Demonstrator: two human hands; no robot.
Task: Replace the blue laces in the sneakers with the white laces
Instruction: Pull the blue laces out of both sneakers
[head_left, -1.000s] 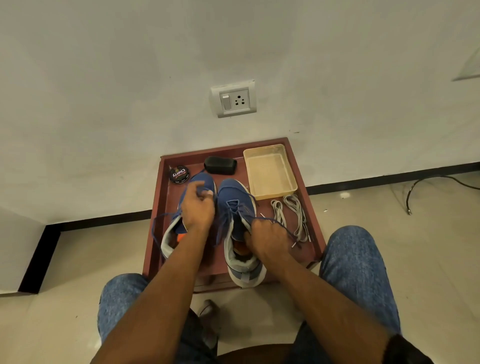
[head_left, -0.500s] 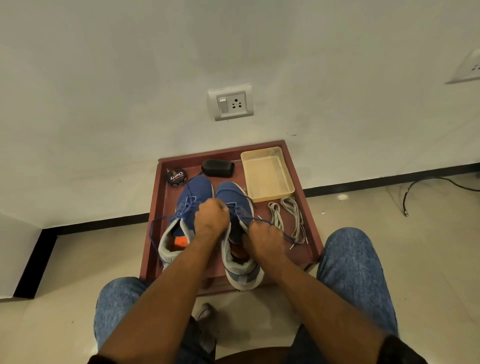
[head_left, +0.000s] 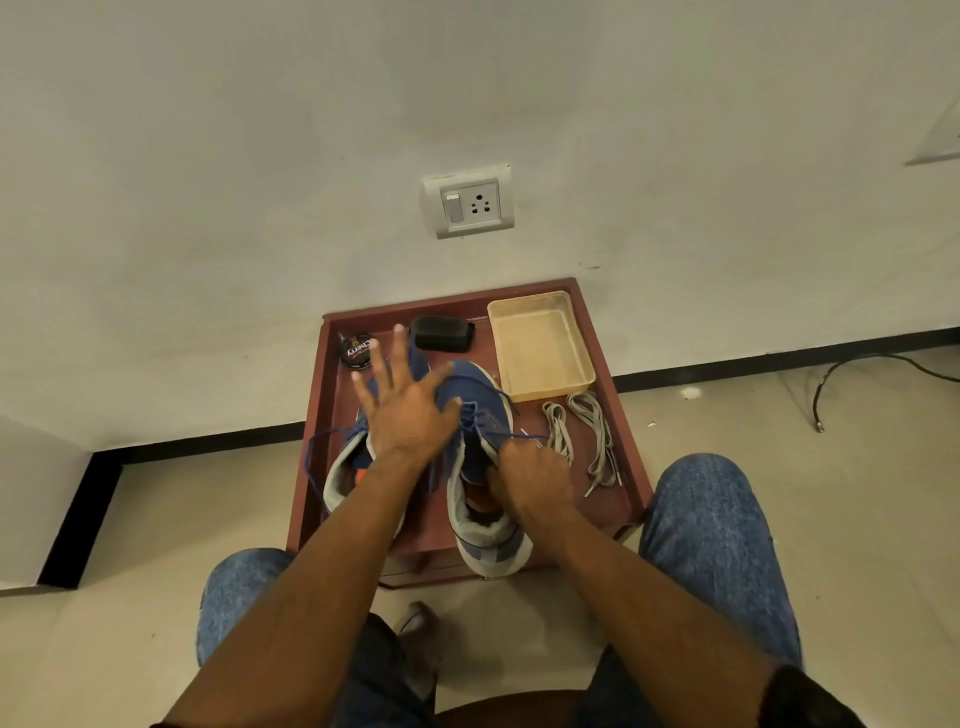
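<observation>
two blue sneakers (head_left: 470, 410) on maroon table (head_left: 631, 483) by white wall (head_left: 260, 156); left hand (head_left: 408, 410) splayed, right hand (head_left: 535, 483) gripping sneaker collar

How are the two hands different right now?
The left hand is spread wide with straight fingers above the left sneaker and holds nothing; the right hand is curled at the opening of the right sneaker, gripping it. The left hand reaches farther toward the wall; the right hand stays nearer the person. Both are bare and over the red table.
</observation>
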